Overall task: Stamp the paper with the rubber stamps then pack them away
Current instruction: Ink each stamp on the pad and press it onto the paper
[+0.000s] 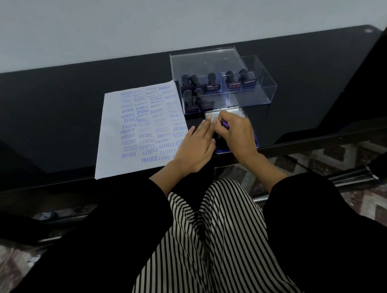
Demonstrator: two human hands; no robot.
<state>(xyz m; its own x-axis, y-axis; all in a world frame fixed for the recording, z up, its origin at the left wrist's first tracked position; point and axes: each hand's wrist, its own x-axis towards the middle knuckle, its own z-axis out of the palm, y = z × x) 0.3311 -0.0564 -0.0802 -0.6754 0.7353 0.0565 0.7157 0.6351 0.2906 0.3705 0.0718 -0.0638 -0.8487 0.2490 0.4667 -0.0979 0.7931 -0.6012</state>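
Rubber stamps stand dark-handled inside a clear plastic box, well beyond both hands at the far side, its see-through lid propped up behind it

Stamped paper lies just left of the left hand, covered in blue words such as SAMPLE, FRAGILE and AIR MAIL. The heel of that hand overlaps the sheet's near right corner.

Both forearms reach forward from black sleeves over the near edge of the black glass table and meet over an ink pad. The left hand lies flat, palm down, with straight fingers held together and angled away and to the right. Their tips reach the left edge of the pad's silvery raised lid.

The right hand is arched over the pad just beside the left, knuckles up and fingers curled down towards the lid. A small purple piece shows at its fingertips. From where I stand I cannot tell whether the hand grips that piece or only rests on the pad. The pad's blue-violet base shows under the wrist, at the table's near edge.

Below the hands, black-and-white striped trousers cover the person's lap, with a patterned floor on either side
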